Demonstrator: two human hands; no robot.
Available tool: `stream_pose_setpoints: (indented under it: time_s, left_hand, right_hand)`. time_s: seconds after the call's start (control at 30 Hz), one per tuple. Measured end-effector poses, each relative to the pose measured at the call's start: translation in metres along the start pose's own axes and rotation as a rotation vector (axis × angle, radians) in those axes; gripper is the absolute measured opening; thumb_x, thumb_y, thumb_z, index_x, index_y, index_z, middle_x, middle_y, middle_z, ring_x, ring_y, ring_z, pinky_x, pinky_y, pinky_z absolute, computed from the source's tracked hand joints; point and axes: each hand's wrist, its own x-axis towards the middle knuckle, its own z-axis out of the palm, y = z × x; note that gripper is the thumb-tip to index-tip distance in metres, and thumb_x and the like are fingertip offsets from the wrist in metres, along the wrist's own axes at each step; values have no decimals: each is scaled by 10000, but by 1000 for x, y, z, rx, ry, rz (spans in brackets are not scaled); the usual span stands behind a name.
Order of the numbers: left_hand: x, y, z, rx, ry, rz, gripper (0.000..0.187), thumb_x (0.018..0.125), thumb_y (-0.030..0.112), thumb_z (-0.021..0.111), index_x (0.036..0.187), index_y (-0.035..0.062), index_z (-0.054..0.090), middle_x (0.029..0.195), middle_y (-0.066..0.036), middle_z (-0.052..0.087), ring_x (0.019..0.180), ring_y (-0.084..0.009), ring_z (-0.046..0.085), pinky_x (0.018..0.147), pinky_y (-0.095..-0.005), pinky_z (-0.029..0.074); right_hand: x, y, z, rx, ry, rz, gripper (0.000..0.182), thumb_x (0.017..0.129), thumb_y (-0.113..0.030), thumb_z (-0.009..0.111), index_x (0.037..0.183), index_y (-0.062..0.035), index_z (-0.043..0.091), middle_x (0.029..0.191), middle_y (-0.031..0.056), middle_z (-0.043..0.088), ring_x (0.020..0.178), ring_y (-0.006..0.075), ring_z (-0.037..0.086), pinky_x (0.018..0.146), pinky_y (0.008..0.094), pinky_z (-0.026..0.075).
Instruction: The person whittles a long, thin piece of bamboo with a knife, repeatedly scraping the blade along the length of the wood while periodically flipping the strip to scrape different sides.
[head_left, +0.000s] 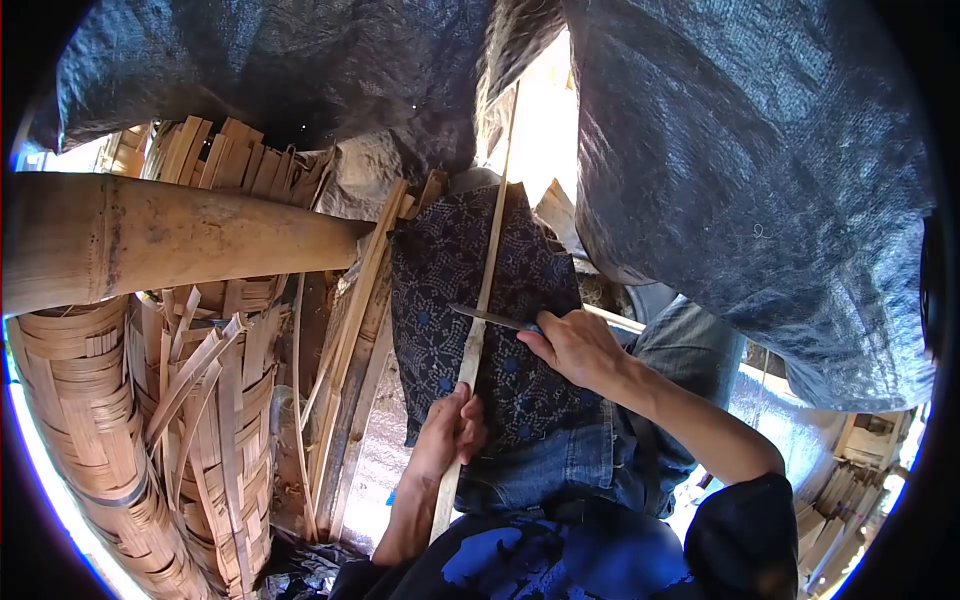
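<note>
Here we go: bamboo strip (472,357) lying lengthwise up the view, near end by the shirt (520,550), far end running out past the patterned cloth (425,320) that covers the lap, leaning a bit R as it goes. Left hand (447,432) is the nearer one, right on it, grip pinching the strip b/w thumb and fingers, low down on the body side. Now the right hand (578,347): it's off to the strip's R and further fwd, grip curled round the knife's handle end (most of the handle's hidden, so no detail there).

And this is the relation that counts: knife (508,322) pointing L, blade crossing the strip nearly square to its long axis, tip poking out on the far L side. The crossing sits just beyond the left hand, away from the body, so the pinched part is on the near side of the edge. Is the blade biting or only resting? Can't tell from this angle, tbh.

Off to the L, well clear of the blade, a thick bamboo pole (200,240) juts in w/ a woven basket (80,420) below; more split bamboo (350,345) stands beside the cloth.
</note>
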Motion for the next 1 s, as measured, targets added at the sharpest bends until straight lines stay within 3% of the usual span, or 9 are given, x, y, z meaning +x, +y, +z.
stream_pose_setpoints:
  time_s: [0.23, 0.3, 0.43, 0.5, 0.57, 0.63, 0.83, 0.9, 1.0]
  left_hand:
    - [-4, -4, 8, -74, 19, 12, 397, 994, 419, 336, 708, 146, 377, 463, 33, 304, 339, -87, 302, 330, -213, 238]
    - [-8, -7, 11, -95, 11, -2, 396, 993, 419, 337, 706, 149, 373, 459, 32, 304, 335, -90, 298, 335, -213, 232]
    - [-14, -13, 9, -304, -1, -50, 390, 996, 413, 330, 697, 165, 376, 446, 42, 294, 324, -90, 267, 352, -209, 223]
    - [-11, -9, 8, -337, -15, -55, 393, 997, 411, 327, 691, 170, 380, 433, 52, 289, 320, -88, 272, 351, -211, 225]
    - [-9, -17, 0, -420, -77, -55, 390, 996, 414, 328, 693, 176, 386, 423, 59, 297, 316, -87, 279, 352, -215, 230]
    - [-9, -13, -1, -575, -142, -121, 382, 997, 415, 325, 702, 182, 394, 417, 59, 308, 312, -84, 284, 360, -213, 241]
    - [-9, -22, -4, -841, -201, -114, 389, 1020, 362, 231, 738, 174, 422, 414, 61, 326, 297, -79, 320, 364, -224, 204]
    - [-9, -24, -1, -897, -246, -106, 392, 1021, 360, 219, 743, 174, 425, 416, 63, 331, 295, -74, 315, 371, -229, 194]
    - [-11, -25, 2, -929, -270, -74, 386, 1021, 346, 219, 753, 168, 432, 419, 64, 334, 296, -69, 309, 380, -231, 198]
  right_hand:
    - [4, 3, 6, -39, 49, -58, 437, 930, -369, 523, 666, -21, 536, 457, 138, 528, 391, 289, 558, 369, 392, 437]
    - [19, 7, -2, 16, -70, 237, 415, 927, -334, 533, 655, -20, 525, 506, 185, 538, 465, 360, 570, 429, 431, 434]
    - [36, 31, -8, 16, 73, 52, 439, 947, -339, 498, 649, -18, 527, 554, 201, 549, 490, 368, 565, 462, 442, 423]
    - [32, 27, -16, 125, 34, 101, 428, 957, -312, 483, 659, -7, 520, 560, 206, 534, 495, 376, 552, 471, 450, 400]
    - [17, 16, -12, 250, 84, -36, 449, 972, -328, 456, 647, -25, 523, 460, 151, 503, 365, 300, 512, 364, 416, 367]
    - [4, 5, -14, 233, -26, -83, 414, 955, -316, 491, 666, -22, 531, 460, 150, 513, 391, 315, 541, 376, 427, 388]
    - [3, 1, 0, 65, 2, -36, 389, 932, -294, 536, 675, -2, 529, 490, 187, 517, 446, 359, 551, 431, 446, 411]
    - [14, 3, -4, 76, -49, 41, 460, 944, -344, 511, 625, -13, 525, 452, 151, 519, 387, 321, 541, 377, 419, 425]
    - [29, 16, -1, 97, 12, 16, 506, 947, -349, 504, 565, -18, 510, 444, 170, 512, 390, 339, 541, 377, 423, 428]
